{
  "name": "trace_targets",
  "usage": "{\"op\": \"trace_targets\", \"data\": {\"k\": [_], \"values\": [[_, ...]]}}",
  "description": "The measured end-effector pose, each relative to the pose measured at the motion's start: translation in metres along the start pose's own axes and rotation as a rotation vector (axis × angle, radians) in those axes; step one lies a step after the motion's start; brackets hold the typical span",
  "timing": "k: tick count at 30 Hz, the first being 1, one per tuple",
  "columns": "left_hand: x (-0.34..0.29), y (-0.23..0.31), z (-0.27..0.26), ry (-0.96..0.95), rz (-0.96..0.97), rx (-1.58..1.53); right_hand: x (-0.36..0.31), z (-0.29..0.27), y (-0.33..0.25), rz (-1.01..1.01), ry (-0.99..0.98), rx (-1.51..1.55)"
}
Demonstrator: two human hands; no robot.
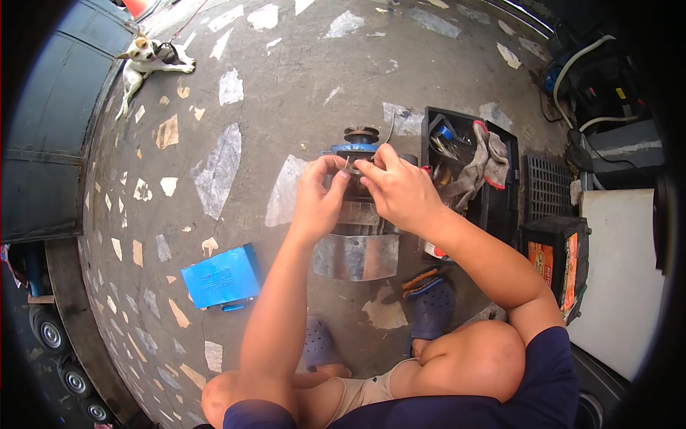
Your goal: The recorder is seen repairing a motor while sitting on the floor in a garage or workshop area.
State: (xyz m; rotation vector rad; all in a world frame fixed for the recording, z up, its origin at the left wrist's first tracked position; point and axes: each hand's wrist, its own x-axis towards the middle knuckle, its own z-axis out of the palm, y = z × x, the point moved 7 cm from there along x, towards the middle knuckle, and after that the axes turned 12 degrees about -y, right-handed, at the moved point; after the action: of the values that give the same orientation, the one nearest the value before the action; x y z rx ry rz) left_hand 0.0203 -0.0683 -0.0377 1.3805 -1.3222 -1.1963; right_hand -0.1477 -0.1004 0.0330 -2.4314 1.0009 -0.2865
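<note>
My left hand (321, 191) pinches a small thin metal part (348, 164) between thumb and fingers. My right hand (400, 187) meets it from the other side, its fingertips closed at the same spot; what exactly they grip is too small to make out. Just beyond and under both hands stands a blue machine (355, 148) with a dark round pulley (361, 134) on its far end, its middle partly covered by my fingers. A thin rod or wire (391, 125) rises behind my right hand. Nearer to me, a shiny curved metal sheet (356, 257) lies by a finned metal body (357, 213).
An open black toolbox (513, 189) at the right holds tools and grey work gloves (475, 168). Beside it are a black crate (547, 187) and a battery (557, 261). A blue case (221, 277) lies left of my left arm. A dog (146, 64) rests far left.
</note>
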Motion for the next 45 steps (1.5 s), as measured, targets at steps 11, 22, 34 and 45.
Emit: {"op": "trace_targets", "data": {"k": [11, 22, 34, 45], "values": [[-0.002, -0.001, 0.002, -0.013, -0.021, -0.043, 0.001, -0.001, -0.001, -0.017, 0.01, -0.013], [-0.005, 0.022, 0.004, 0.066, 0.028, 0.166, -0.002, -0.014, 0.014, -0.028, 0.035, 0.097], [-0.005, 0.032, -0.002, 0.049, 0.115, 0.328, 0.026, -0.015, 0.015, -0.193, 0.099, 0.203], [-0.003, 0.028, 0.001, 0.062, 0.153, 0.265, 0.033, -0.005, 0.023, -0.126, -0.086, 0.213]]}}
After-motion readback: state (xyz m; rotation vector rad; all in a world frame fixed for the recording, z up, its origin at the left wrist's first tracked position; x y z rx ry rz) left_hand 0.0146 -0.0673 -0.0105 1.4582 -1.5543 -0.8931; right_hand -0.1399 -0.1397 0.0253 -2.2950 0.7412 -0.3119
